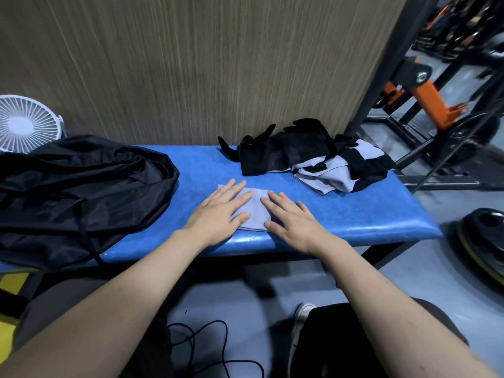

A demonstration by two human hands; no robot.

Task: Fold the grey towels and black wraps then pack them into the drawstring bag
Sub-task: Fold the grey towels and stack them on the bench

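A folded grey towel (254, 208) lies flat near the front edge of the blue padded bench (354, 214). My left hand (221, 211) presses on its left half with straight fingers. On the towel's right half my right hand (291, 219) lies flat, fingers spread. Behind them, at the back right of the bench, is a loose pile of black wraps (286, 151) mixed with grey towels (327, 173). The black drawstring bag (76, 192) lies crumpled on the bench's left end, a cord (87, 241) hanging over the front.
A white desk fan (26, 124) stands behind the bag, against a wood-grain wall. Orange and black gym equipment (425, 96) is at the right. A weight plate (485, 241) lies on the floor by the bench's right end. A black cable (215, 347) lies on the floor below.
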